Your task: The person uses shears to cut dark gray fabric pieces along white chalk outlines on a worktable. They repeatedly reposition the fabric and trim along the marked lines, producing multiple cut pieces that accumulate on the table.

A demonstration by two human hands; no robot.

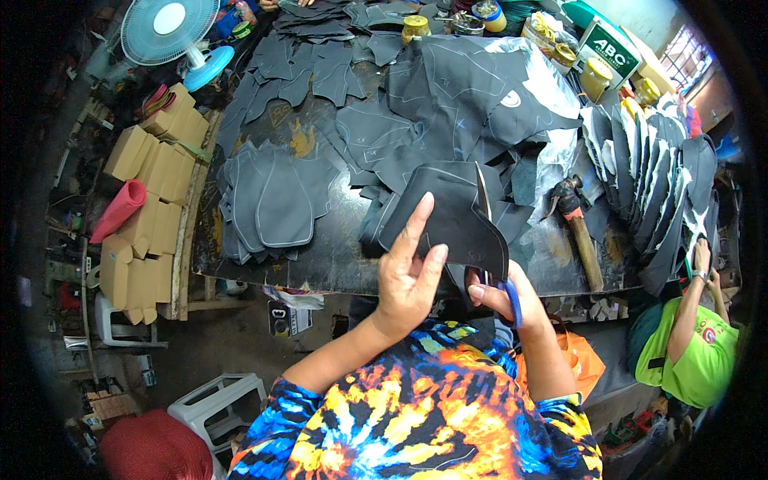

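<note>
A dark grey sheet piece [452, 216], leather-like and marked with pale lines, stands raised above the near edge of the worktable. My right hand [524, 300] is closed around the blue-handled scissors [513, 304]. Their blades point up and away, with one blade visible beside the sheet's right edge. In front of the sheet is my left hand [406, 288], its index finger and thumb stretched apart; its other fingers are partly hidden. Cut shapes [282, 200] lie stacked to the left, the top one outlined in white.
More marked dark sheets [448, 92] cover the table's far side. A wooden-handled hammer [582, 236] lies to the right, near a row of dark pieces [640, 176]. Yellow-brown boxes [148, 212] and a blue fan [170, 28] stand left. At right, a person in green [696, 344] reaches toward the pieces.
</note>
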